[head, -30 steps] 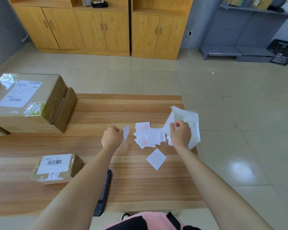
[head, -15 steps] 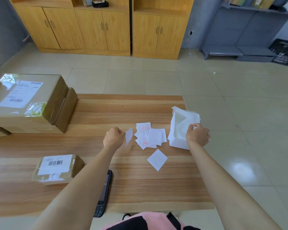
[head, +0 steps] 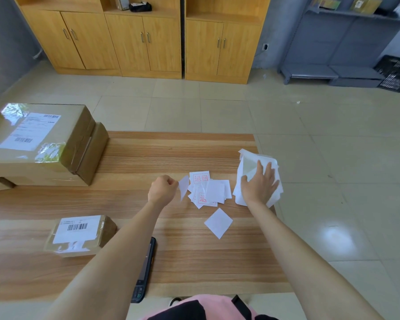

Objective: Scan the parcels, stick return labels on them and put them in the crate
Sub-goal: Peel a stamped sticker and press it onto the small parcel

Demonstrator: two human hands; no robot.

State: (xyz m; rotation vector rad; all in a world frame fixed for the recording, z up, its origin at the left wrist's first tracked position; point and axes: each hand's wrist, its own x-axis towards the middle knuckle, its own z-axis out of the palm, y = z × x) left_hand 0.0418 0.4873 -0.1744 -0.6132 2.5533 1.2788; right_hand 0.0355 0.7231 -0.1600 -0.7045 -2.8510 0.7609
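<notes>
- Since half a second ago my right hand (head: 260,186) has flattened onto the crumpled white paper wad (head: 246,161) at the table's (head: 148,155) right edge, fingers straight, pressing it down.
- Far left, big taped parcels (head: 39,139) sit stacked on the table.
- Nearer me, a small parcel (head: 79,234) lies barcode up, with the black scanner (head: 146,269) to its right.
- My left hand (head: 162,190) is curled, pinching one return label (head: 184,187).
- Just beside it lies the loose label pile (head: 209,190), with one blank square (head: 218,222) apart from it.
- Far right, the black crate (head: 395,73) stands on the floor; I cannot tell its contents.
</notes>
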